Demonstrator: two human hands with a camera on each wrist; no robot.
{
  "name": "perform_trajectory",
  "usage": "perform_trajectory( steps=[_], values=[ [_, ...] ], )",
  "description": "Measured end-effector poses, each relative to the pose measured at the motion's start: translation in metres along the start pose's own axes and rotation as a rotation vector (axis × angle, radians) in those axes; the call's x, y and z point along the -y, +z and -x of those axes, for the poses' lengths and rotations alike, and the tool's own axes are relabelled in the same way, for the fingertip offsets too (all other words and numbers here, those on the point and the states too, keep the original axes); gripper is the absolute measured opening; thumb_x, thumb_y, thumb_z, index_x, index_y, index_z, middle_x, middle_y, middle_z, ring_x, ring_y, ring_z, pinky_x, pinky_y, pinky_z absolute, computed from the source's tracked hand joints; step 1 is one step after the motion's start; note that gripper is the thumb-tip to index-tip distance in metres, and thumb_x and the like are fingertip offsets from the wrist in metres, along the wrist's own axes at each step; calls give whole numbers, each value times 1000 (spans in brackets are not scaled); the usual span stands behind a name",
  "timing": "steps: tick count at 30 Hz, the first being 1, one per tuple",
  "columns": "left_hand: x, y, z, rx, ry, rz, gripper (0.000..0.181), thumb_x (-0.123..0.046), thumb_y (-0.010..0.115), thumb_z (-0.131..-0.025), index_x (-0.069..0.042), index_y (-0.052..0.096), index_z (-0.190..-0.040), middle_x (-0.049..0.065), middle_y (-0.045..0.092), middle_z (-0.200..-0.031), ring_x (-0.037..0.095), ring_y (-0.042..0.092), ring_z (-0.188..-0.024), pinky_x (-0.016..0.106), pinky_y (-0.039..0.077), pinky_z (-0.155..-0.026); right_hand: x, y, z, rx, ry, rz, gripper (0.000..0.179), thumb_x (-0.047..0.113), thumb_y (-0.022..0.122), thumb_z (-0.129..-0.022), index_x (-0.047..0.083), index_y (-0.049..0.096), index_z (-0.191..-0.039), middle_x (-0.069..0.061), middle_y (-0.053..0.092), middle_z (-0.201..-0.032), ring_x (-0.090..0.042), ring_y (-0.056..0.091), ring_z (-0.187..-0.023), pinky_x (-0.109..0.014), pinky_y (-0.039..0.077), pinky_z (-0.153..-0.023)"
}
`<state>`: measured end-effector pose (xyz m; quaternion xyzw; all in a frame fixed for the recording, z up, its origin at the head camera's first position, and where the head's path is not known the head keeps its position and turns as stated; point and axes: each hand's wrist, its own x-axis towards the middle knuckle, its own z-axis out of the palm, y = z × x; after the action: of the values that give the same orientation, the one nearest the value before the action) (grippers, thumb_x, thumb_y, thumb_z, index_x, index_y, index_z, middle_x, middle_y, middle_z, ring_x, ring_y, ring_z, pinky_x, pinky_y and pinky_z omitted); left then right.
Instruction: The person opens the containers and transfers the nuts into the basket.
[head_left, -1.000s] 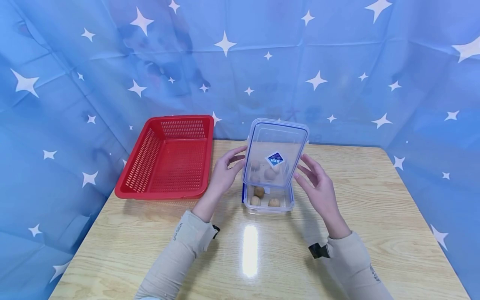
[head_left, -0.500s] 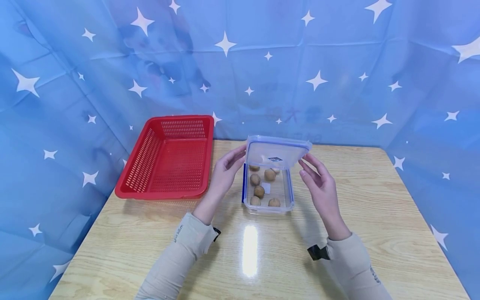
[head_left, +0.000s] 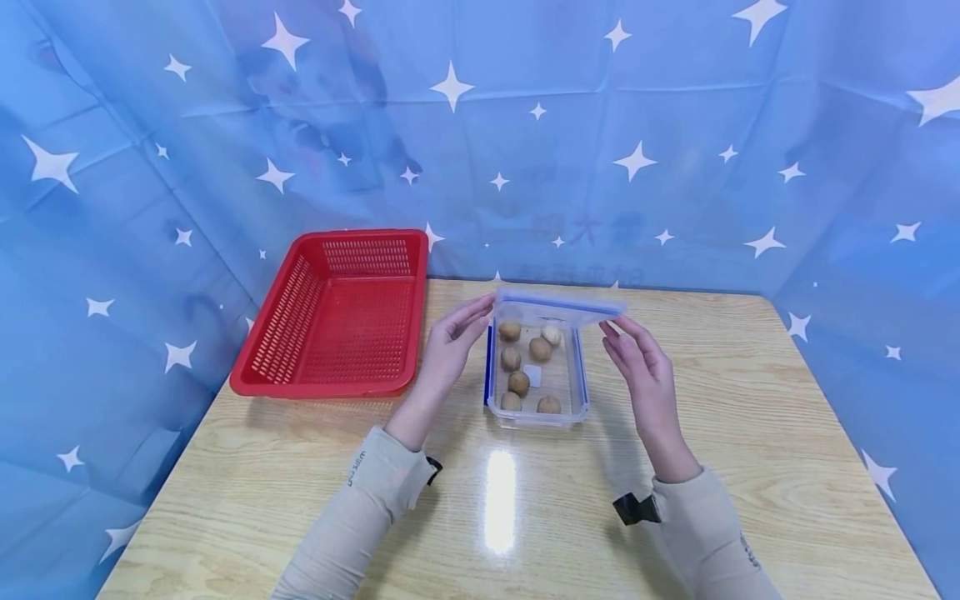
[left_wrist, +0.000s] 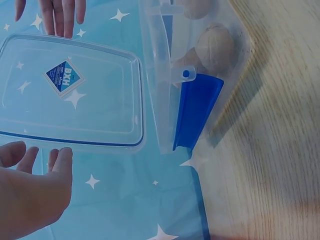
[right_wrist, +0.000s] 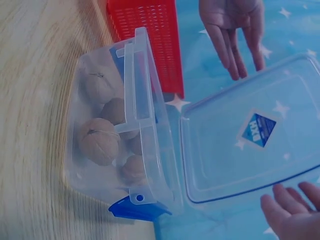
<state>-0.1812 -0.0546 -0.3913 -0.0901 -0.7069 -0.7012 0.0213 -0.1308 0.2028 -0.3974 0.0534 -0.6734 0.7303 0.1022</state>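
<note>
A clear plastic box (head_left: 538, 419) with blue latches (left_wrist: 199, 111) stands on the table and holds several walnuts (head_left: 540, 349). Over its far end is its clear lid (head_left: 558, 310), raised and tilted, blurred and almost edge-on in the head view. Both wrist views show the lid's broad face, which bears a blue diamond sticker (right_wrist: 259, 129). My left hand (head_left: 447, 346) is at the lid's left edge, fingers extended, fingertips right at the rim. On the opposite edge, my right hand (head_left: 645, 358) has its straight fingertips against the lid.
To the left of the box lies a red plastic basket (head_left: 322, 391) with perforated sides. The wooden table (head_left: 750, 467) ends at a blue curtain (head_left: 480, 125) with white stars just behind the box.
The lid has swung from facing me to nearly edge-on, its top edge dropping and its lower edge rising, uncovering the walnuts at the back. Both hands have barely moved.
</note>
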Motion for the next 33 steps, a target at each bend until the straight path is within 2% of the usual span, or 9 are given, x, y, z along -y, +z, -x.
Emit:
perform_trajectory(
  steps=[4,8,12,16,33],
  values=[
    [2,0,0,2,-2,5,36,-9,54,-102,-5,59,-137,13,58,-144,27,55,-134,34,44,-113,1,1,0,-7,11,-37,36,27,43,-107,6,49,-136,5,53,-138,0,57,-127,-22,45,-110],
    [5,0,-1,7,-1,12,37,-10,55,-102,-5,58,-138,13,58,-143,26,55,-134,34,44,-113,0,1,0,-10,-6,-59,37,26,43,-107,2,50,-135,3,56,-135,0,59,-124,-24,46,-109],
    [6,-1,0,24,-37,18,38,-20,56,-103,-10,59,-139,7,59,-144,21,54,-136,36,43,-114,-2,0,0,-6,-17,-65,42,26,43,-107,-4,47,-137,-1,56,-135,-3,60,-123,-23,47,-108],
    [6,-2,2,32,-72,12,40,-30,57,-102,-16,58,-140,2,57,-146,19,52,-138,38,41,-116,-3,-2,-1,-13,-8,-76,40,25,44,-107,-4,48,-134,-2,56,-134,-4,60,-120,-19,47,-106],
    [7,-1,6,54,-76,31,40,-32,57,-102,-12,61,-137,5,60,-143,20,52,-138,41,41,-116,-4,-8,1,-56,21,-71,39,30,43,-107,-1,53,-129,0,58,-133,-3,62,-119,-16,48,-102]
  ],
)
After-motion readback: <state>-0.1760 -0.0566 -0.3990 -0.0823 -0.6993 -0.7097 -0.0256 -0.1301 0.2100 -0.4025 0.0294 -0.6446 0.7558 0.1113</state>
